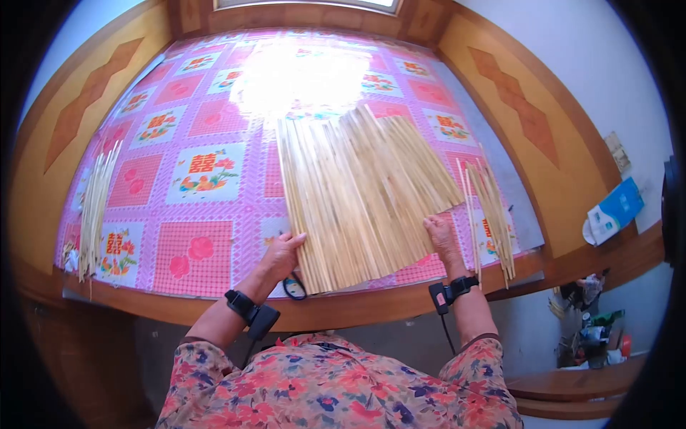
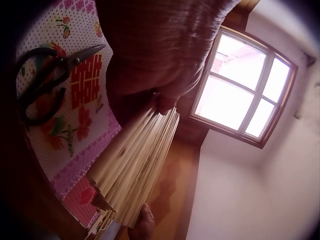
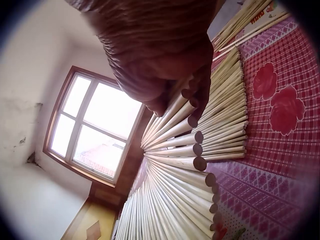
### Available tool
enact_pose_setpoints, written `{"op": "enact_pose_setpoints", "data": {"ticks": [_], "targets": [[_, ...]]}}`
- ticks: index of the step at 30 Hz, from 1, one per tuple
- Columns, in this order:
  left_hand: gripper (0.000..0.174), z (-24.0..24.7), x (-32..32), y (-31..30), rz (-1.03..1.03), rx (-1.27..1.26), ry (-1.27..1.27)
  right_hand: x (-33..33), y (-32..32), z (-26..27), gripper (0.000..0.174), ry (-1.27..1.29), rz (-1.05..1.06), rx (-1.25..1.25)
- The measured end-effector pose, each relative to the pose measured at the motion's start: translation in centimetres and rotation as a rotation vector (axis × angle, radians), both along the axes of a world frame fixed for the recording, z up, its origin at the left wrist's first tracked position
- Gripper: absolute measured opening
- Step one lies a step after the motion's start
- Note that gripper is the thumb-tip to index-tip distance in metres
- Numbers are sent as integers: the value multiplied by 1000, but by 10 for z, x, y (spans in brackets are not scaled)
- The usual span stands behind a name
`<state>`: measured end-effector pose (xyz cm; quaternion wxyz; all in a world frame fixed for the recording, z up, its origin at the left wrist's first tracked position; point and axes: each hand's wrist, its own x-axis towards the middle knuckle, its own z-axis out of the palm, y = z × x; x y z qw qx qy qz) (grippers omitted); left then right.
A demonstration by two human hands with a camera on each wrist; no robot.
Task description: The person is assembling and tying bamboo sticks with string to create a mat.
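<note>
A mat of pale plant stalks laid side by side [image 1: 350, 200] is held up over the near part of the bed platform. My left hand [image 1: 282, 254] grips its left lower edge, thumb and fingers on either face. On the other side, my right hand [image 1: 441, 236] pinches the lower edge near the right corner. The cut round stalk ends [image 3: 199, 150] line that edge in the right wrist view, and some stalks sit folded back behind the hand. Below my left hand, black-handled scissors [image 2: 75, 59] lie on the patterned sheet.
Loose stalks [image 1: 100, 207] lie at the left of the flowered pink sheet [image 1: 193, 250], and another bundle [image 1: 491, 214] at the right. The wooden front edge [image 1: 357, 311] runs close to me. A blue and white packet [image 1: 614, 211] rests on the right ledge.
</note>
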<state>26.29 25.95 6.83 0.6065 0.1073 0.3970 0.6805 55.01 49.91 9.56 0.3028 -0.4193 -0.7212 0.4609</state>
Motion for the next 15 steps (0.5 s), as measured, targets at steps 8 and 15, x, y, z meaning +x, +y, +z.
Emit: {"op": "enact_pose_setpoints", "data": {"ticks": [8, 15], "targets": [[27, -29, 37, 19, 35, -35, 11, 33, 46, -21, 23, -15, 57, 74], [23, -8, 81, 89, 131, -54, 31, 48, 137, -4, 22, -54, 218, 127]]}}
